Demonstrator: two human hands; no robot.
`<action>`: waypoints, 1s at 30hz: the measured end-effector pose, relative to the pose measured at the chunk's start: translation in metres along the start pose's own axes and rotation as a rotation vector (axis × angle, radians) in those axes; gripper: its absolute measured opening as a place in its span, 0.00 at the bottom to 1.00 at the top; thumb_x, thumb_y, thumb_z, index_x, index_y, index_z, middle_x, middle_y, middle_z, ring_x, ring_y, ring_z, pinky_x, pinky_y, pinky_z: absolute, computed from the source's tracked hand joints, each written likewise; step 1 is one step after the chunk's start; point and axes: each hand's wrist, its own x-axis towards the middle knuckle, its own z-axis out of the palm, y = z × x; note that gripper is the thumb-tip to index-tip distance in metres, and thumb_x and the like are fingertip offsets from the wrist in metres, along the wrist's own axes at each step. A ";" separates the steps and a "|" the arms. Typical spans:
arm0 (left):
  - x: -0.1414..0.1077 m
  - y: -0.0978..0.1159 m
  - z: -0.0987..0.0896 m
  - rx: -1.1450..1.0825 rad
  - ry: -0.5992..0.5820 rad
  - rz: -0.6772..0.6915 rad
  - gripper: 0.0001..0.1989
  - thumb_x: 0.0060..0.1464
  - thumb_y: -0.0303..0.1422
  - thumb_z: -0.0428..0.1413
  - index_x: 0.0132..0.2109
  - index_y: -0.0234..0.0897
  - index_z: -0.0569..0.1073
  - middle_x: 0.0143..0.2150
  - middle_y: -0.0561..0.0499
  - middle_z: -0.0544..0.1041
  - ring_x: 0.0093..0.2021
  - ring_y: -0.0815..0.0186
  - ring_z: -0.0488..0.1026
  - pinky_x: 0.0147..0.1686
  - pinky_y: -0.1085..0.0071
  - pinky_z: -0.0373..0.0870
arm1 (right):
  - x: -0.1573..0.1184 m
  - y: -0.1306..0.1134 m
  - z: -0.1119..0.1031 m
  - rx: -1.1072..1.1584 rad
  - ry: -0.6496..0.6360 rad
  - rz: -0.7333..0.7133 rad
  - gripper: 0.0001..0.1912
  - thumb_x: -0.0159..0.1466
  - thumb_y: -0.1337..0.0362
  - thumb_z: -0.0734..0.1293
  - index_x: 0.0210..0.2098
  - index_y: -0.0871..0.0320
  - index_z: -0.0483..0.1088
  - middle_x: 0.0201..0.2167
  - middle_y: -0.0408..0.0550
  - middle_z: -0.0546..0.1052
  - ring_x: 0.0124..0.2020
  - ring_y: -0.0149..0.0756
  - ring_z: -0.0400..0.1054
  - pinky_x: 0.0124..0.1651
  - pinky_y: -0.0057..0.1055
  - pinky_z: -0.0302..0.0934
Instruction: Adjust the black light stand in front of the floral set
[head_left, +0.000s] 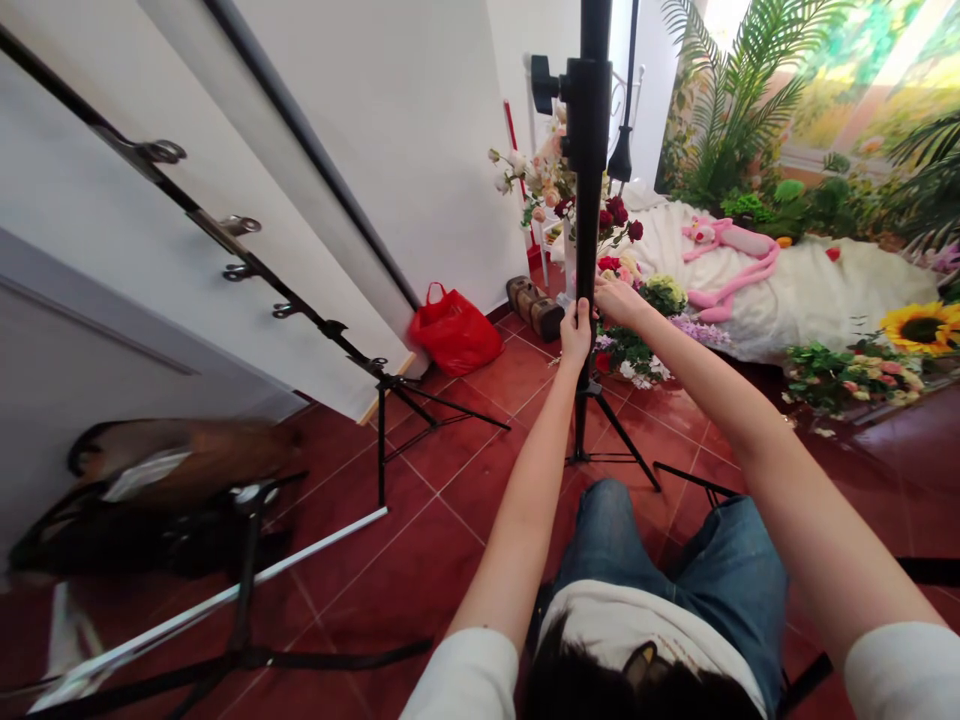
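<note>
A black light stand (587,230) rises upright in front of me on spread tripod legs, its top beyond the frame. My left hand (576,333) is closed around its pole from the left. On the pole's right side, at about the same height, the bent fingers of my right hand (619,302) press against the stand; whether they pinch a knob there is hidden. Higher up the pole sits a collar with a black clamp knob (544,84). Behind it, a black cable with a thick plug (621,155) hangs down.
At left, a backdrop stand (381,440) carries metal clips. A red bag (457,335) rests by the wall. Flowers (637,350) and a pink plush toy (739,245) on white cloth are at right. Another tripod (244,610) and a white pole (315,553) occupy the lower left.
</note>
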 end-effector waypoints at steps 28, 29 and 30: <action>-0.001 -0.001 0.001 0.000 0.005 0.014 0.35 0.51 0.69 0.43 0.28 0.39 0.68 0.28 0.50 0.72 0.31 0.67 0.70 0.39 0.68 0.67 | -0.023 -0.014 0.082 0.252 0.242 0.294 0.29 0.67 0.72 0.52 0.67 0.64 0.55 0.61 0.62 0.66 0.50 0.43 0.71 0.49 0.34 0.65; -0.001 -0.002 0.001 0.003 0.004 0.009 0.35 0.51 0.69 0.43 0.28 0.39 0.68 0.28 0.50 0.72 0.31 0.67 0.70 0.39 0.68 0.67 | -0.027 -0.009 0.078 0.242 0.229 0.248 0.28 0.67 0.72 0.53 0.66 0.64 0.57 0.61 0.63 0.65 0.51 0.44 0.70 0.49 0.34 0.65; -0.001 -0.002 0.001 0.006 0.005 0.004 0.35 0.51 0.69 0.43 0.28 0.39 0.68 0.28 0.50 0.72 0.31 0.67 0.70 0.38 0.68 0.67 | -0.029 -0.005 0.071 0.228 0.217 0.206 0.27 0.66 0.71 0.55 0.64 0.64 0.59 0.62 0.63 0.64 0.51 0.45 0.70 0.48 0.35 0.65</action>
